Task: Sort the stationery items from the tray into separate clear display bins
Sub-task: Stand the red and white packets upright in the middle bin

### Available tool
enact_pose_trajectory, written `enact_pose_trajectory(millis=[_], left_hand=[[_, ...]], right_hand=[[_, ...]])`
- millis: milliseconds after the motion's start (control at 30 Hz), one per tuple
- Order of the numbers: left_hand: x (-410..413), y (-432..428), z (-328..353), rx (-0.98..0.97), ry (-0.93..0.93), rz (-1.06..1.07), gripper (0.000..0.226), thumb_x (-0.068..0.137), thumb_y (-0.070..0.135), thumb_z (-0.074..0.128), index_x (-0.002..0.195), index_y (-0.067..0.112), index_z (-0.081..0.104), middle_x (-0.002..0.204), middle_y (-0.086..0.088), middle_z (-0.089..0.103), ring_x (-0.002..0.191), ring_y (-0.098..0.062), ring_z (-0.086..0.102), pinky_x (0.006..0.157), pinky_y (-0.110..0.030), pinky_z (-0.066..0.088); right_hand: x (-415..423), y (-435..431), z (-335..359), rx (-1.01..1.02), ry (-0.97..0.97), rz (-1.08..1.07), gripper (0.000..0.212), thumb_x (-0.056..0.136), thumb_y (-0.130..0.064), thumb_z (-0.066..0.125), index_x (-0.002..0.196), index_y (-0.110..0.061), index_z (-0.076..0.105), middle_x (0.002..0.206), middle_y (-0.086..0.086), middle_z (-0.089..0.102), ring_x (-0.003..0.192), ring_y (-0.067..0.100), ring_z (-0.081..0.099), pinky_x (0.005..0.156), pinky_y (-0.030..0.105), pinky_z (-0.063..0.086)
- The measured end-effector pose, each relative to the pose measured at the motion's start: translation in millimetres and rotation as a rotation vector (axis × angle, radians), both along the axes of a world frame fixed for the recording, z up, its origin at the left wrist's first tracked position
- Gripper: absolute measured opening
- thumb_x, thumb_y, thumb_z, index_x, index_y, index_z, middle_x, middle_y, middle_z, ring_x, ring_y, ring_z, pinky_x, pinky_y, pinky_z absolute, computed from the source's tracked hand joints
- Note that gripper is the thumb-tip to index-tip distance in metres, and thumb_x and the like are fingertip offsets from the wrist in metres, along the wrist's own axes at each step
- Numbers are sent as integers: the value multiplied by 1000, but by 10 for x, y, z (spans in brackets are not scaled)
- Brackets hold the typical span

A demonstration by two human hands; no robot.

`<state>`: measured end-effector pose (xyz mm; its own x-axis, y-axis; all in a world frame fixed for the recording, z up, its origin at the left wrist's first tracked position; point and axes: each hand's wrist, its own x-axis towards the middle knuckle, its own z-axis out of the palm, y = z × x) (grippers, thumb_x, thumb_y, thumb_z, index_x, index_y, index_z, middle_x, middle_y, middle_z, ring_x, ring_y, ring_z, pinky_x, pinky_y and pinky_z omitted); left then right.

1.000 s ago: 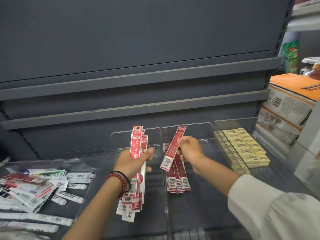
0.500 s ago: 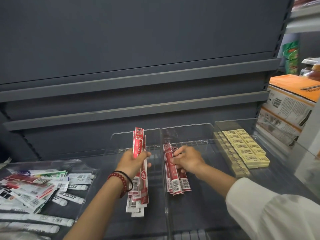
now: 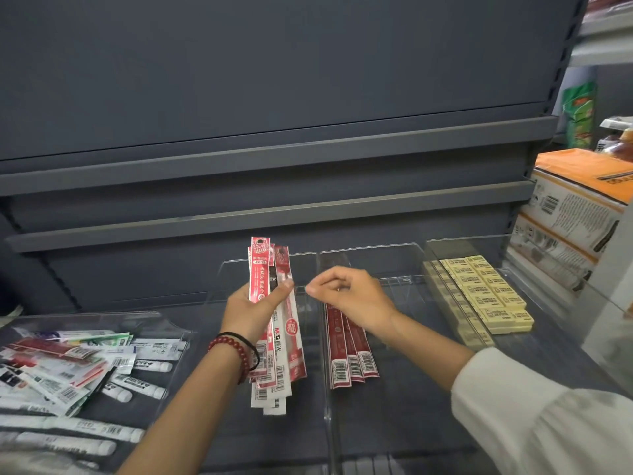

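My left hand [image 3: 251, 310] grips a bundle of long red-and-white refill packets [image 3: 274, 323], held upright above the left clear bin [image 3: 219, 279]. My right hand [image 3: 349, 299] hovers over the middle clear bin [image 3: 394, 255], fingers loosely curled with thumb and forefinger tips close together, holding nothing; its fingertips are a short gap from the bundle. Several dark red packets [image 3: 349, 358] lie flat in the middle bin under that hand. The clear tray [image 3: 171, 329] at the left holds a jumble of packets and white tubes.
The right clear bin [image 3: 548, 296] holds rows of yellow erasers [image 3: 486, 293]. Orange-and-white cartons [image 3: 575, 207] are stacked at the far right. Grey shelf panels and ledges rise behind the bins. A white sleeve covers my right forearm.
My right hand laid its dark red packet onto the stack in the middle bin, let go, and rose empty toward the bundle. My left hand kept holding the bundle upright.
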<state>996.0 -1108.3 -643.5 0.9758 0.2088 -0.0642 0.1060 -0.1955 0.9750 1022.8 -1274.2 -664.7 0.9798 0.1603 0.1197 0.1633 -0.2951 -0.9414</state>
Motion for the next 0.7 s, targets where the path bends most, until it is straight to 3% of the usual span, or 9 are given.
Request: enact_pose_trajectory(millis=[100, 233, 367, 500, 567, 700], left_hand=[[27, -7, 6, -13, -35, 41, 20, 81, 38, 69, 85, 19, 62, 75, -3, 69, 63, -17, 65, 59, -27, 49], [24, 0, 20, 2, -45, 39, 25, 79, 42, 70, 88, 19, 63, 72, -3, 69, 60, -18, 65, 59, -28, 50], [34, 15, -2, 30, -27, 37, 31, 79, 46, 68, 77, 16, 61, 66, -3, 64, 56, -17, 61, 57, -26, 48], [51, 15, -25, 5, -34, 26, 28, 83, 41, 65, 87, 14, 67, 81, 4, 70, 57, -7, 68, 50, -16, 47], [60, 19, -22, 9, -10, 26, 29, 84, 42, 64, 85, 13, 67, 76, 5, 69, 48, -4, 65, 45, -16, 45], [84, 13, -15, 108, 30, 34, 42, 85, 55, 58, 72, 14, 56, 62, 3, 56, 39, -5, 51, 51, -21, 41]], right_hand=[[-37, 92, -16, -26, 11, 76, 23, 78, -38, 77, 95, -23, 72, 87, -8, 74, 88, 4, 69, 91, 28, 52], [-88, 169, -13, -13, -11, 105, 23, 81, -34, 76, 98, -19, 71, 88, -5, 75, 85, 4, 70, 87, 22, 53], [-108, 166, 21, 19, 5, 114, 14, 83, -32, 74, 90, -21, 69, 85, -5, 74, 82, 4, 69, 80, 18, 50], [-80, 138, 70, 118, 16, 25, 12, 86, -26, 64, 84, -15, 60, 88, -5, 75, 85, 10, 70, 84, 33, 51], [-64, 108, 113, 223, 5, -34, 13, 87, -20, 61, 79, -13, 55, 90, -5, 75, 82, 13, 72, 84, 35, 53], [-8, 20, 124, 230, -22, -236, 16, 87, -24, 64, 76, -17, 55, 78, -5, 68, 66, 8, 61, 65, 30, 50]])
